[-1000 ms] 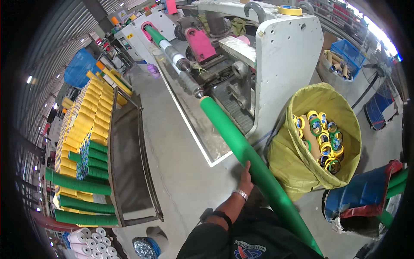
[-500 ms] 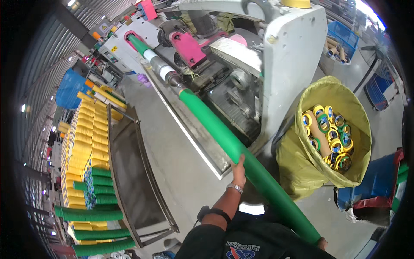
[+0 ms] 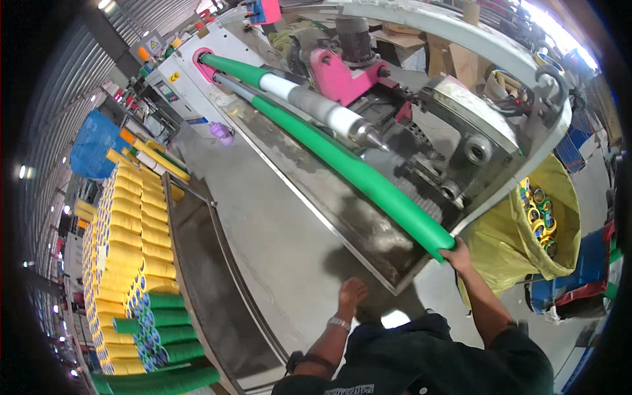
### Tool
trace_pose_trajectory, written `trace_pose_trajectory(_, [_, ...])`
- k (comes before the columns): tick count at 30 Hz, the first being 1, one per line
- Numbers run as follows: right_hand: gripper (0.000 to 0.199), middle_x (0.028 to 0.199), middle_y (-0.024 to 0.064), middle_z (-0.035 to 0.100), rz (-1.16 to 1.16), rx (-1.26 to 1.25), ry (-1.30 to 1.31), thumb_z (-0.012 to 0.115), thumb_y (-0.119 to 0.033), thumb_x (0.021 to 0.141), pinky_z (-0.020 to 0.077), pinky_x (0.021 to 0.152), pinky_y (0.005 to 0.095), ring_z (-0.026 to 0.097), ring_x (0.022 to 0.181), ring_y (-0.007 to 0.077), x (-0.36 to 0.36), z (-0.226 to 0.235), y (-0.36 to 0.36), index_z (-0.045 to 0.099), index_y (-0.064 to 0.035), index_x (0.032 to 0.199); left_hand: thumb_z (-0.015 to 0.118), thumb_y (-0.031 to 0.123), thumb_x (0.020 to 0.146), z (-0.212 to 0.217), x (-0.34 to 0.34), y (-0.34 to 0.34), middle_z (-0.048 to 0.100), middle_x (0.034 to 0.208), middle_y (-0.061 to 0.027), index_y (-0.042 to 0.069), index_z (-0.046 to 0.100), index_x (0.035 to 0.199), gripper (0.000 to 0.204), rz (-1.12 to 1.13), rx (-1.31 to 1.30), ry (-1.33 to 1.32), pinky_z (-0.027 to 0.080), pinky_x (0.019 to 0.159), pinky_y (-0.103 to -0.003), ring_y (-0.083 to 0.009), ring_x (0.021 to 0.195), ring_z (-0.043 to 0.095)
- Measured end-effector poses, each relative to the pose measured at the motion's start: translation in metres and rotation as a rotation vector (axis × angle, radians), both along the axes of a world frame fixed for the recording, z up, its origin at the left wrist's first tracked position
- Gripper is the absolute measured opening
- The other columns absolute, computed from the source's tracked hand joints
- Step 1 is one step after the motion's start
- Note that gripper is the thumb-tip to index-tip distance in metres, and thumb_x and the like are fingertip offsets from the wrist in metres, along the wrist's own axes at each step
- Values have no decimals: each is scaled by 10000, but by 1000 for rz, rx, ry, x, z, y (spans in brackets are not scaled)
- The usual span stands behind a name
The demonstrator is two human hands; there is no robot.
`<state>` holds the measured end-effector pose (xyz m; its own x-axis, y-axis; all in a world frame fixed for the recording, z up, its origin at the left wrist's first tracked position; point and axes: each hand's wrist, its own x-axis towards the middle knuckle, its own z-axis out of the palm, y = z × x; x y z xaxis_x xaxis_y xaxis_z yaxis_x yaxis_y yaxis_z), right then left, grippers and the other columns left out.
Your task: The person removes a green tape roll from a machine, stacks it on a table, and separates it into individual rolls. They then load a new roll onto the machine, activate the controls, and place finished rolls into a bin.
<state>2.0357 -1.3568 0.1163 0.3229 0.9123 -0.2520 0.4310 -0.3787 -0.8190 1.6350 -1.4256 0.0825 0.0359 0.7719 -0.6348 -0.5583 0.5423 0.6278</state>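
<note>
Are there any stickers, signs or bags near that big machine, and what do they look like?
Warning sticker: grey machine end, far left; yellow triangle on white.
Round sticker: same panel, lower; small and yellow.
Yellow sack: right of the machine; open, holding small rolls.
Blue bag: far left; big and crumpled.

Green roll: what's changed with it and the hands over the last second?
The long green roll has slid forward into the machine. The left hand let go and now hangs free; the right hand pushes its near end. The yellow sack of cores stays put.

green roll (image 3: 355, 172), yellow sack (image 3: 507, 243), pink bracket (image 3: 339, 78)
</note>
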Motion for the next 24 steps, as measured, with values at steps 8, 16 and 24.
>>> trace_pose_trajectory(8, [1060,1295,287,566,420,-390,-652,845,-434,732,472,990,516,583,1185,416,-209,63,226,223,6,1469,614,206,986,16,-200,82,653,1013,-106,35,526,1252,328,206,-26,278,582,796,-374,-238,889,688])
trace_pose_trajectory(16, [888,1323,240,574,481,-201,-456,814,-385,757,441,1060,462,556,1257,367,-344,59,387,373,-38,1445,642,254,981,-3,-348,162,674,1057,-160,23,550,1220,345,170,-82,572,596,814,-439,-330,922,705])
trace_pose_trajectory(24, [875,1404,234,513,324,78,-352,798,-276,757,447,1045,510,450,1349,416,-484,10,565,353,-81,1485,640,143,960,19,-436,175,665,976,-155,-54,518,1299,410,228,-421,617,587,674,-337,-249,804,698])
